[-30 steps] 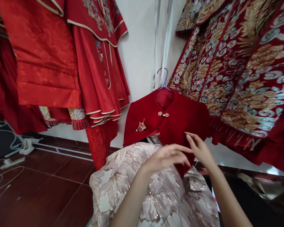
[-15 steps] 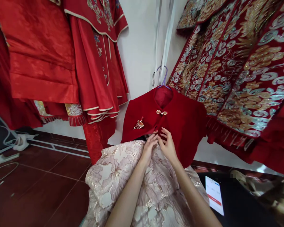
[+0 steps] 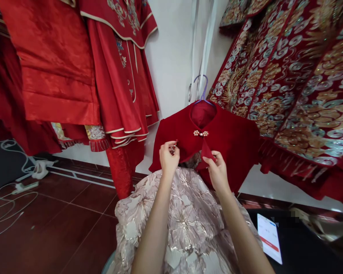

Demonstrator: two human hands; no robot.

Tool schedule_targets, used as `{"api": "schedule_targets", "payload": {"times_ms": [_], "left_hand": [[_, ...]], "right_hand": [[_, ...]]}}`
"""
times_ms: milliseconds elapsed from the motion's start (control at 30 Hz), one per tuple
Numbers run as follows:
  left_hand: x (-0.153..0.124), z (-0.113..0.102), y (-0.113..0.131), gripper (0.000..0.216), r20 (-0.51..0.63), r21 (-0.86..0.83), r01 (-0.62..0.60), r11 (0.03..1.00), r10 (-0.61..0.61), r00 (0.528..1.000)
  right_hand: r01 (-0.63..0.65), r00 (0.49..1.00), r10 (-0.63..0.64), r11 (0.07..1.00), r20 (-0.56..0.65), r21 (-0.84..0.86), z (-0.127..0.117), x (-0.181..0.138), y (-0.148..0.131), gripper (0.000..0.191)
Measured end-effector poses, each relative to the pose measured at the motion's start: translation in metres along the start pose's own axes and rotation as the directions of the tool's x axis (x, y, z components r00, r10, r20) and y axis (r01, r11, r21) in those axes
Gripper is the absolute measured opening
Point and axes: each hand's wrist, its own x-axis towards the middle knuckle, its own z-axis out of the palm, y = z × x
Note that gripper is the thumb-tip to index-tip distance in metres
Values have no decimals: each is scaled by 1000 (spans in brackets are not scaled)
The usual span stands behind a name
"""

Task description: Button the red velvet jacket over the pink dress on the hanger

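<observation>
A dark red velvet cape (image 3: 231, 140) hangs before me on a purple hanger (image 3: 203, 91), with a beaded flower clasp (image 3: 200, 133) at its neck. On the left of its front, my left hand (image 3: 168, 158) closes its fingers around a small beaded brooch (image 3: 173, 148), partly covered by them. My right hand (image 3: 218, 171) pinches the cape's front edge and folds it outward, so the lining shows as a pointed flap. Below, a pale pink and gold brocade fabric (image 3: 171, 213) is spread under my forearms.
Red garments (image 3: 60, 76) hang at the left, and an embroidered robe (image 3: 274, 83) hangs at the right. A lit phone (image 3: 269, 239) lies on a black surface (image 3: 303, 251). White cables (image 3: 14, 207) and a power strip (image 3: 25, 187) lie on the tiled floor.
My hands, together at the cape's front opening before, have parted. The left has moved up and left onto the brooch; the right has moved right, turning the cape's edge outward.
</observation>
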Motion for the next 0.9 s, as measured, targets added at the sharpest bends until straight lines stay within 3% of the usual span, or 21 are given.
{"api": "schedule_targets", "payload": {"times_ms": [33, 67, 167, 233, 367, 433, 567, 633, 900], "left_hand": [[2, 2, -12, 35, -62, 26, 49, 998, -48, 997], [2, 4, -23, 44, -52, 15, 107, 994, -106, 993], [-6, 8, -51, 43, 111, -83, 205, 975, -195, 974], [-10, 8, -58, 41, 151, -155, 233, 960, -210, 966], [-4, 13, -53, 47, 105, -227, 207, 952, -187, 977], [3, 21, -48, 48, 141, -287, 217, 933, -183, 973], [13, 33, -43, 41, 290, -507, 405, 761, -291, 912], [13, 34, -42, 37, 304, -578, 453, 679, -337, 891], [11, 25, -40, 29, 300, -695, 450, 561, -343, 890]], "right_hand": [[1, 1000, -1, 1000, -1, 18, -4, -1, -6, 34], [5, 1000, -5, 1000, 9, 24, -7, -2, -13, 33], [48, 993, -39, 996, 110, -80, -15, -7, -28, 29], [113, 978, -80, 979, 193, -168, -14, -10, -32, 28], [163, 957, -116, 973, 267, -163, 2, -9, -26, 29], [148, 957, -106, 979, 269, -142, 13, -4, -17, 31], [104, 926, -46, 985, 374, -136, 29, 12, 2, 36], [90, 917, -31, 987, 398, -130, 32, 18, 7, 37], [-13, 968, 30, 997, 249, -71, 34, 30, 13, 34]]}}
